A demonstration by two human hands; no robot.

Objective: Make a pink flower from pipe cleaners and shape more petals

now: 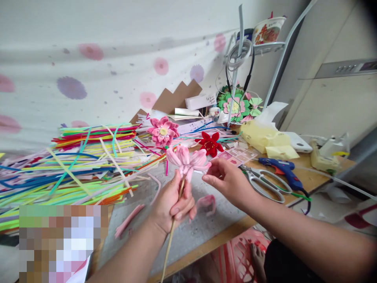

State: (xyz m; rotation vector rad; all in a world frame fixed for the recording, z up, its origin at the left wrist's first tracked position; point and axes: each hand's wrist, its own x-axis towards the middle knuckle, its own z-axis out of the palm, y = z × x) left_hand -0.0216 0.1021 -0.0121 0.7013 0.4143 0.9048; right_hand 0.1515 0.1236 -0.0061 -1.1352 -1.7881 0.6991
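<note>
My left hand (179,202) is closed around the thin wooden stick of a pale pink pipe-cleaner flower (184,157), its thumb just below the petals. At the flower's right side is my right hand (225,179), fingers loosely curled and thumb apart from them. Its fingertips are by the tip of one petal; whether they touch it is unclear. Under the hands, a pink looped petal (207,204) and a short bundle of pink pipe cleaners (129,221) lie on the grey mat (141,247). Behind stand a darker pink flower (163,132) and a red flower (210,144).
Heaps of coloured pipe cleaners (88,165) cover the left side. To the right lie scissors (266,182), a blue glue gun (281,169) and a yellow plastic bag (262,135). A white stand (235,86) with cables rises at the back. The wooden table edge (212,245) runs in front.
</note>
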